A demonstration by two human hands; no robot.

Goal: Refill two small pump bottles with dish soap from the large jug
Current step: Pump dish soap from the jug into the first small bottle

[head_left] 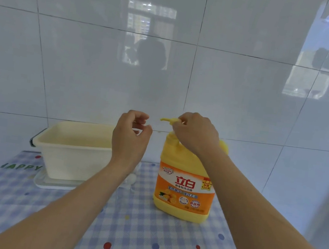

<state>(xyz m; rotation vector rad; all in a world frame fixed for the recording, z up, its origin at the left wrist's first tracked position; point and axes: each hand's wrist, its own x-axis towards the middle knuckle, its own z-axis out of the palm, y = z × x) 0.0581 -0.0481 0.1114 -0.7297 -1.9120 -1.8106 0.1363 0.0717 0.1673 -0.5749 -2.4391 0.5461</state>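
The large yellow dish soap jug [184, 191] with an orange label stands on the checked cloth at centre right. My right hand [196, 133] grips its yellow pump head [168, 120], whose nozzle points left. My left hand [130, 136] is raised just left of the nozzle, fingers curled round what looks like a small clear bottle [138, 166], most of it hidden behind the hand. A white pump cap [132, 178] and some clear plastic lie on the cloth below my left wrist, partly hidden.
A cream plastic tub [74, 149] sits at the back left on a clear tray [52, 184]. The blue checked tablecloth [142, 238] with coloured dots covers the table. A glossy white tiled wall stands right behind.
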